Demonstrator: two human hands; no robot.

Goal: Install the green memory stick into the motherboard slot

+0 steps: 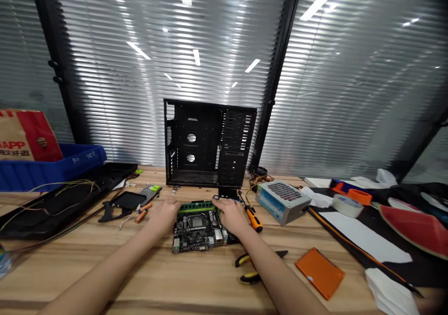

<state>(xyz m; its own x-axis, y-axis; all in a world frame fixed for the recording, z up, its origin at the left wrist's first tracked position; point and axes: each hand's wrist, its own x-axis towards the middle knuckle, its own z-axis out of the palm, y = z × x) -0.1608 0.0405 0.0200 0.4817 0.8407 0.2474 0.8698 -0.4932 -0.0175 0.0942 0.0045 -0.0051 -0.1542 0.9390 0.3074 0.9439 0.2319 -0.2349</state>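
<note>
The motherboard (199, 231) lies flat on the wooden table (105, 259). A green memory stick (198, 206) runs along its 12 o'clock edge. The left hand (164, 216) meets the stick's 9 o'clock end and the right hand (231, 214) its 3 o'clock end; whether they pinch or press, I cannot tell. A black case (210, 142) stands at 12 o'clock, and a screwdriver (254, 218) lies at 3.
</note>
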